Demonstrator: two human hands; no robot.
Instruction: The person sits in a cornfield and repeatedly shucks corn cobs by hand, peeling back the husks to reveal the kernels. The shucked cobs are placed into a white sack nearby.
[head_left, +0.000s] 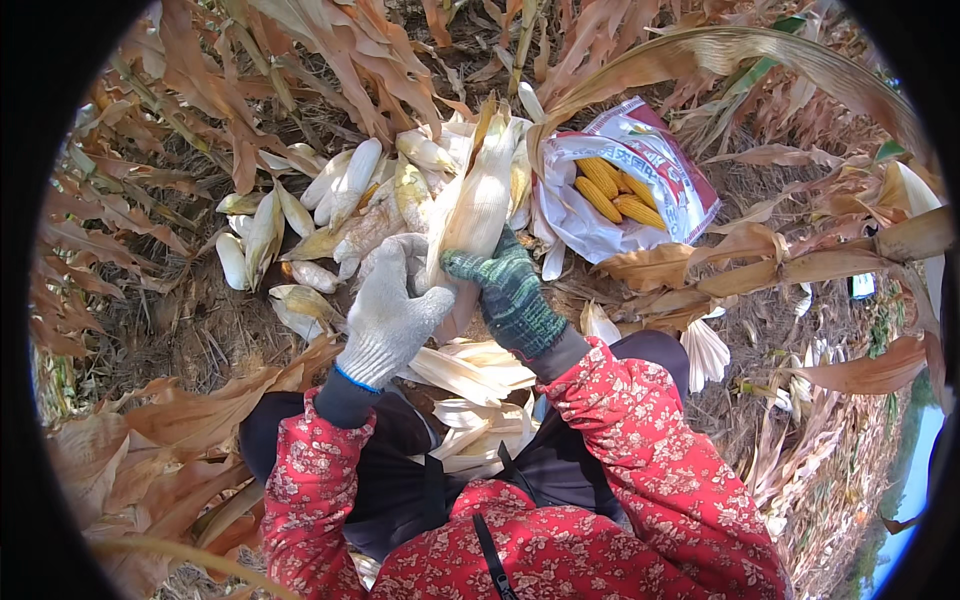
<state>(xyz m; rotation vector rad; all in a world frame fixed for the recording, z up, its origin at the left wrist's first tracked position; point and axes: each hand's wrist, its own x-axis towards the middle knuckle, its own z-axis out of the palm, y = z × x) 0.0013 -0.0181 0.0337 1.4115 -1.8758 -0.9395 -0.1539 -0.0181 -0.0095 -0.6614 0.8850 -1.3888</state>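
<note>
Above pale papery husks [475, 375], green-knit-gloved right hand [512, 292] clasps a long cream husk-wrapped corn ear [487, 195]. White-gloved left hand [393, 310] is half-curled alongside; grip unclear.

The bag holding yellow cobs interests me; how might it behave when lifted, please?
The bag is probably floppy, since its side is wrinkled. Its yellow cobs look rounded, so they might roll out through its open mouth.

A cornfield [200, 335] — dry stalks [524, 45] and leaves [740, 45] show it.
</note>
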